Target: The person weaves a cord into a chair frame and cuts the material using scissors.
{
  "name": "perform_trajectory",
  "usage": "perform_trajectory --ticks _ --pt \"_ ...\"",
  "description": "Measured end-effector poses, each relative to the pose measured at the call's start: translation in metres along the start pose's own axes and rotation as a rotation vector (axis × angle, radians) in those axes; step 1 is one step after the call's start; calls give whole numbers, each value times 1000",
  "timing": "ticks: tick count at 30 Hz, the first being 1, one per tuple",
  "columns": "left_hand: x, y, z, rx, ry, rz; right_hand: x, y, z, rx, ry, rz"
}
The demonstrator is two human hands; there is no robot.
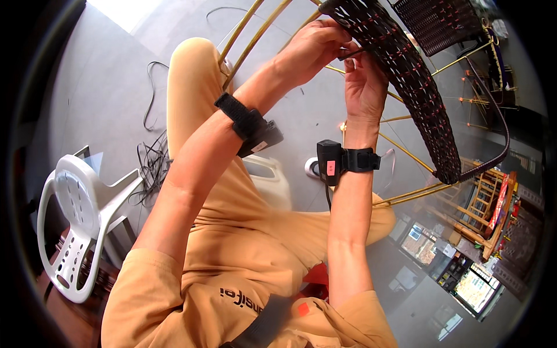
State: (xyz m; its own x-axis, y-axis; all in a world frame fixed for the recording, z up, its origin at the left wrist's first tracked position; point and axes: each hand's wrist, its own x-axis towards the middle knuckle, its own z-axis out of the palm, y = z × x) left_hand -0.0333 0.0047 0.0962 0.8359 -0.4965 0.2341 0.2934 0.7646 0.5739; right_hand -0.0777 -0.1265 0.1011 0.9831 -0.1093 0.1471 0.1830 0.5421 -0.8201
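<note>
A dark woven panel (415, 93) with reddish flecks curves down from the top of the view on a chair frame of gold-coloured metal rods (253, 42). At the panel's near edge, my left hand (313, 49) has its fingers pinched together. Close beside it, my right hand (365, 87) is bent up against the same edge, its thumb and fingers closed. Between them runs a short dark weaving strip (351, 54), which both hands seem to grip. The exact fingertip contact is partly hidden. Each wrist wears a black strap with a small box.
A white plastic chair (75, 197) stands at the left, with loose black strips (152, 168) tangled on the floor beside it. A white stool (270, 182) is under me. Another dark woven piece (438, 23) is at upper right; wooden furniture (487, 211) stands far right.
</note>
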Motion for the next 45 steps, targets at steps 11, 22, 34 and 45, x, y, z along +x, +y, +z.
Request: perform_trajectory --ticks 11,22,34,45 --pt "8 -9 -2 83 88 61 9 -1 0 -10 -59 -127" --pt "0 11 10 251 -25 40 29 3 -11 181 -186 -94" --pt "-4 3 26 317 120 75 50 1 -32 307 -294 51" --pt "-5 -5 32 326 263 142 43 2 -34 294 -240 62"
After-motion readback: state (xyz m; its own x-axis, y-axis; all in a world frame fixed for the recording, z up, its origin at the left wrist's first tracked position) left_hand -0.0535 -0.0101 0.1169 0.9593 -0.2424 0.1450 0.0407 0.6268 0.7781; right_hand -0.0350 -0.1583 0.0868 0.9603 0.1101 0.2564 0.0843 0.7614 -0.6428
